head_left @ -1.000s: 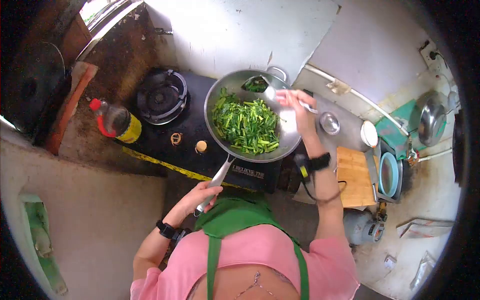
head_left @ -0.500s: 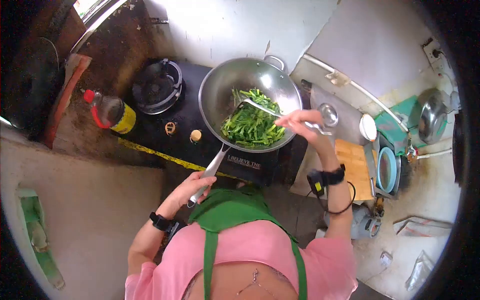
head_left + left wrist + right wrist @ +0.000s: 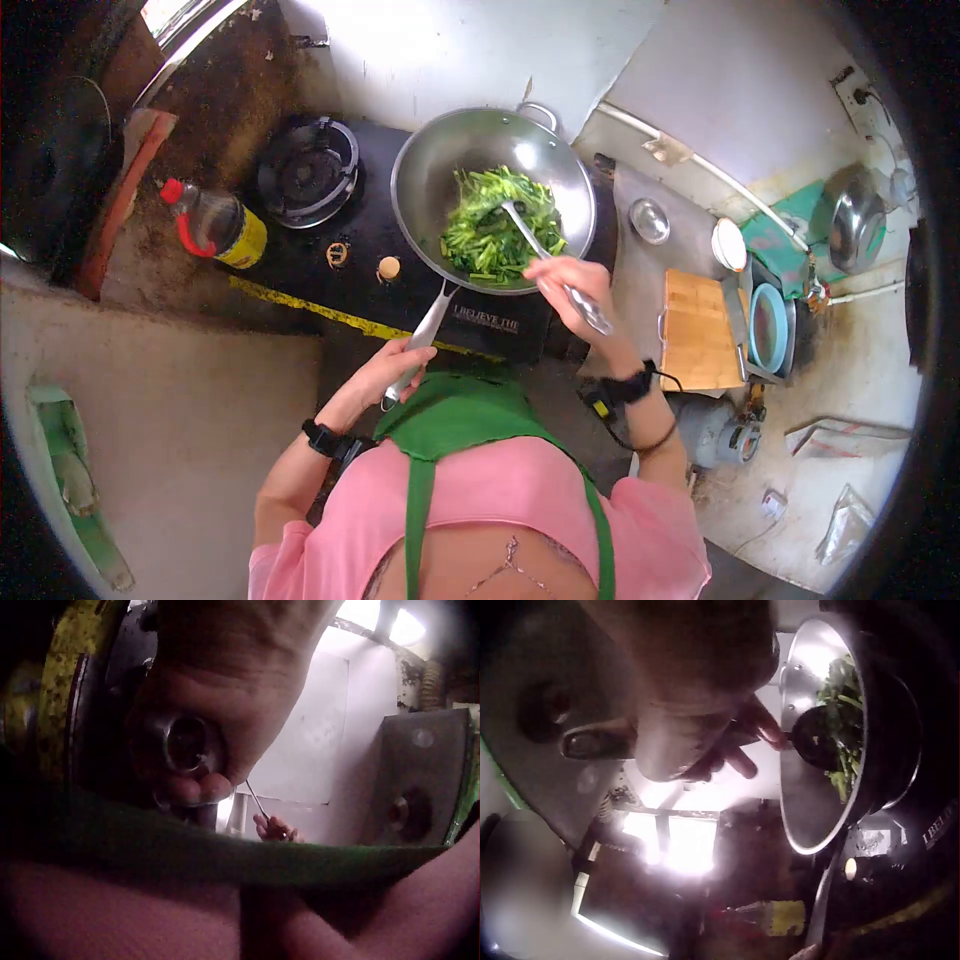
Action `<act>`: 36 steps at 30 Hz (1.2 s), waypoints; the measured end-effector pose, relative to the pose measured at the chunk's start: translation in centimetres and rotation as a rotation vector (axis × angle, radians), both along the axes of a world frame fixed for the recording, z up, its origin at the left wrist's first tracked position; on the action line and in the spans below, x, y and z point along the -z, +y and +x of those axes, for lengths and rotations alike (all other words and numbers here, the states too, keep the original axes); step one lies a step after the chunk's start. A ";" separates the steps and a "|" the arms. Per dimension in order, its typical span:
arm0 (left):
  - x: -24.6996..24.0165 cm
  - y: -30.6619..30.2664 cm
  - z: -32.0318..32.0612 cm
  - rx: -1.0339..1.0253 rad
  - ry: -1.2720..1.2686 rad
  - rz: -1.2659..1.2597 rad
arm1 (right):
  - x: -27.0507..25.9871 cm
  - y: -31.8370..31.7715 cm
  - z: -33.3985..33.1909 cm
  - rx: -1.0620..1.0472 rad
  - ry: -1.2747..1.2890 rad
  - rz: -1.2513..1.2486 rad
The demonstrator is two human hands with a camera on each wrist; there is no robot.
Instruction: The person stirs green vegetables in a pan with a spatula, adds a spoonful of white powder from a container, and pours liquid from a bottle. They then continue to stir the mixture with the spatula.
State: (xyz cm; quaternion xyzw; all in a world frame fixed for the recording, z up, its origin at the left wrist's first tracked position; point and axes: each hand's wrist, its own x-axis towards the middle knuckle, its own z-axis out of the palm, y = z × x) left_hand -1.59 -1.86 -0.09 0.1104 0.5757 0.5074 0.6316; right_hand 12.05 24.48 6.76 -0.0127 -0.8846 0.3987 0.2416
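Chopped leafy greens lie heaped in the near right part of a steel wok on the stove. My left hand grips the wok's long metal handle close to its end; the left wrist view shows the looped handle end poking out of the curled fingers. Over the wok's near right rim, my right hand holds a metal spatula by its shaft. Its head is sunk among the greens, partly hidden in the head view; a dark rounded head appears in the right wrist view.
Left of the wok are a second burner, two round knobs and a red-capped bottle. On the right stand a small metal bowl, a white bowl, a wooden cutting board and a blue basin.
The spatula has come from the wok's far side down into the greens, which are now bunched nearer and to the right. My right hand has drawn toward my body; my left keeps its grip.
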 end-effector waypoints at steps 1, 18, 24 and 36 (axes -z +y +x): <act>0.4 0.0 0.0 0.007 0.010 0.004 | 1.4 0.3 -1.3 0.030 0.099 -0.013; 0.6 -0.1 0.8 0.048 -0.095 0.102 | 3.7 -6.1 -0.7 0.194 0.224 -0.204; 1.0 0.3 1.6 0.068 -0.075 0.121 | 4.7 -2.5 -4.5 0.273 0.169 -0.144; 0.0 0.6 2.3 -0.004 0.067 -0.002 | 4.8 -1.0 -4.0 0.337 0.232 -0.250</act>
